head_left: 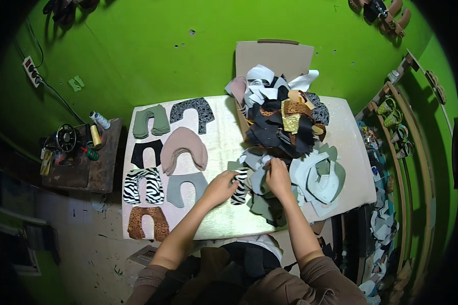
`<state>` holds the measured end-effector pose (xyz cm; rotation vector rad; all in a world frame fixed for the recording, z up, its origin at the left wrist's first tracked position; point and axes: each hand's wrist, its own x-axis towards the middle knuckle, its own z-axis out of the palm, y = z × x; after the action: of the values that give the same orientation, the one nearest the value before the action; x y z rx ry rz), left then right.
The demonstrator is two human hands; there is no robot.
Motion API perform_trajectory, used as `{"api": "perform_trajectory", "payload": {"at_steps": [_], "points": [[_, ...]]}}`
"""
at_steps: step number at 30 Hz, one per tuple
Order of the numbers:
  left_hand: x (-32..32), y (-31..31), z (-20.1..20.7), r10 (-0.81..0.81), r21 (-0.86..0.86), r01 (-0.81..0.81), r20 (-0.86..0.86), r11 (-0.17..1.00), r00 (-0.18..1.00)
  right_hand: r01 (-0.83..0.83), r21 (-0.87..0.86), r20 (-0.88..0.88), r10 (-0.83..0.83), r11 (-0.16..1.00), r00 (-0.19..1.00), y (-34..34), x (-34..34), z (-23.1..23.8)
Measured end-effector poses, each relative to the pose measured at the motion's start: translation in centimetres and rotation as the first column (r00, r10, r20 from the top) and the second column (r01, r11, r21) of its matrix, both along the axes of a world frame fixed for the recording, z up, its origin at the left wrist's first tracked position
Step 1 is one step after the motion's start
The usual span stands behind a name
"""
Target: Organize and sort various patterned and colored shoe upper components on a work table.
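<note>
My left hand (221, 188) is closed on the edge of a zebra-print cut piece (240, 189) at the middle of the table. My right hand (278, 178) has its fingers pressed together on a grey cut piece (260, 179) in a loose heap. Dark green pieces (267, 209) lie below that heap, partly under my right wrist. To the left, U-shaped pieces are laid out by colour: green (151, 122), dark speckled (192, 113), black (147, 154), pink (184, 150), zebra-print (144, 186), grey (186, 188) and leopard-print (148, 223).
An open cardboard box (275, 56) overflows with mixed scraps (282, 119) at the back. Pale pieces (318, 178) lie right of my right hand. A sewing machine (68, 145) stands on a small table at the left. A wooden rack (404, 152) with sandals flanks the right side.
</note>
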<state>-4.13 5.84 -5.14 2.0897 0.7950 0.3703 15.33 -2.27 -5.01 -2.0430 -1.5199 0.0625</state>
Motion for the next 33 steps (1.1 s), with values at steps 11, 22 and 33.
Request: {"api": "perform_trajectory", "payload": {"at_steps": [11, 22, 33], "points": [[8.9, -3.2, -2.1, 0.054, 0.248, -0.06, 0.031, 0.967, 0.998, -0.293, -0.022, -0.282, 0.275, 0.956, 0.919, -3.0, 5.0, -1.8], [9.2, -4.1, 1.6, 0.174, -0.12, -0.159, 0.13, 0.98, 0.976, -0.432, -0.183, -0.34, 0.355, 0.883, 0.871, -5.6, 9.1, 1.5], [7.4, -3.7, 4.0, 0.489, -0.452, -0.304, 0.381, 0.839, 0.784, -0.357, 0.027, -0.442, 0.331, 0.934, 0.834, -3.8, 11.1, 2.0]]}}
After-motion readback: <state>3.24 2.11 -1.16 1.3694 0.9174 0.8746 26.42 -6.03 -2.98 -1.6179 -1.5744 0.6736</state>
